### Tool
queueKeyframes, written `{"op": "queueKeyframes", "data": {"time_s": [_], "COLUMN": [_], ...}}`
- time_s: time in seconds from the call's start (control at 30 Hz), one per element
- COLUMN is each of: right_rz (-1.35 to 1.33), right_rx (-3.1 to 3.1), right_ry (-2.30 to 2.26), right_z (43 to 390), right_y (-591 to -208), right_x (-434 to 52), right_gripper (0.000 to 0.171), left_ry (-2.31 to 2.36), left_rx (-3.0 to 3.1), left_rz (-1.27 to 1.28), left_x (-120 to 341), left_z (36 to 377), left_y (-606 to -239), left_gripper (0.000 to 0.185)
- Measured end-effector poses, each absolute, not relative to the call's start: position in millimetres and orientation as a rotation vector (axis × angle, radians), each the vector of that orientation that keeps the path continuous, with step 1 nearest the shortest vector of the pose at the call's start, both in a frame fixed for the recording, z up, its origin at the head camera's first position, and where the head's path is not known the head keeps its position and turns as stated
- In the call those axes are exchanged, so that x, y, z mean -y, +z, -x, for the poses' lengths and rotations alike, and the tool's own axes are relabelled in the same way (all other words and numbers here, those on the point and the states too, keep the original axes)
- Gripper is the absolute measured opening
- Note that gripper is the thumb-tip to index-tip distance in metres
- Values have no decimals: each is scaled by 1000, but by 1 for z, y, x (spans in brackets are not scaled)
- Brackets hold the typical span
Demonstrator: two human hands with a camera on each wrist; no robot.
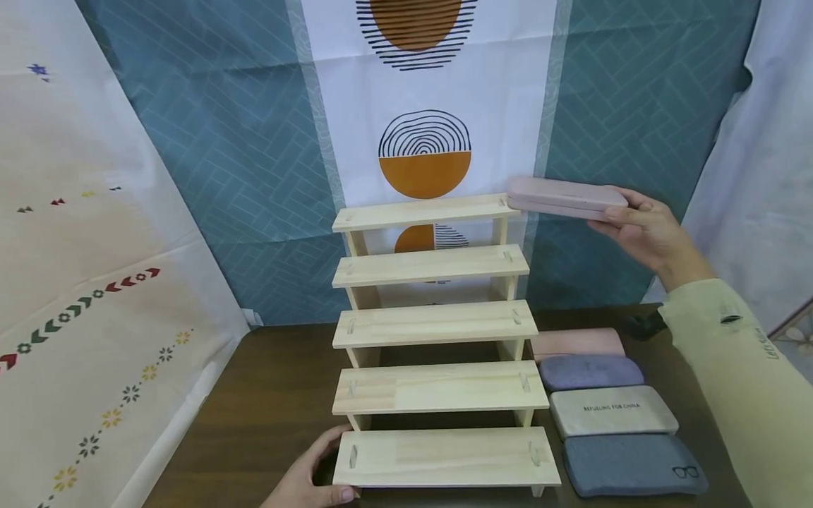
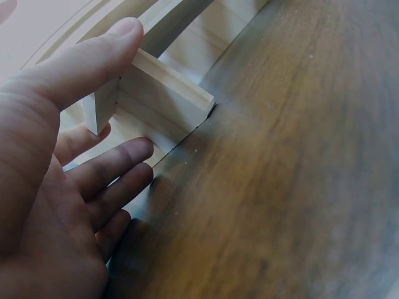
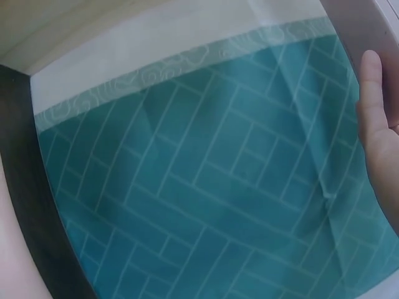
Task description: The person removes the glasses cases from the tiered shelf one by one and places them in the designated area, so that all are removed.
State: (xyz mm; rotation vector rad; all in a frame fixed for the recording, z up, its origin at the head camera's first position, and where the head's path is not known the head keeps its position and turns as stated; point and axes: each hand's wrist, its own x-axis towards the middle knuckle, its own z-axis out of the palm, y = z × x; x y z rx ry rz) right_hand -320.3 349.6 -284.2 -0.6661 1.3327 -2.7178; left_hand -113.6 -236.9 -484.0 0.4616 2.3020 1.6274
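Right hand (image 1: 648, 229) grips pink case (image 1: 565, 197), upper right, at stepped rack (image 1: 438, 324) top shelf. Left hand (image 1: 311, 473) relaxed, fingers straight, touching bottom step, lower left.

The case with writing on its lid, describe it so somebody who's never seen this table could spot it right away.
Find the pale wooden stepped shelf on the dark table. To its right, four glasses cases lie in a row running front to back; the lettered case is second from the front. It is light grey with a line of small dark text, while its neighbours are blue-grey, purple-grey and pink without such lettering.
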Motion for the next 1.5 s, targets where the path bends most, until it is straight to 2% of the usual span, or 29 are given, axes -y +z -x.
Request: {"op": "queueKeyframes", "data": {"time_s": [0.2,0.4,0.83,1.13,1.2,1.37,1.5], "right_rz": [743,769,612,335,275,215,219], "right_rx": [-1285,-1515,-1644,-1974,-2074,-2201,-2215], "right_ry": [-2685,-2524,-2390,-2164,-2072,-1900,-1843], "right_z": [322,320,322,322,323,329,331], "right_y": [-295,-320,-385,-413,-418,-426,-429], "right_x": [-364,-380,-404,-411,-410,-410,-407], "right_gripper": [42,46,47,50,54,79,83], "left_ry": [1623,1613,1582,1643,1647,1647,1634], "left_rx": [-2315,-2294,-2300,-2283,-2280,-2276,-2294], "left_rz": [-454,-410,-326,-350,-357,-354,-351], "left_x": [236,236,234,234,234,234,234], "left_z": [114,116,117,118,118,119,119], "left_y": [-484,-488,-489,-490,-491,-490,-490], "left_gripper": [79,79,80,80,79,79,79]}}
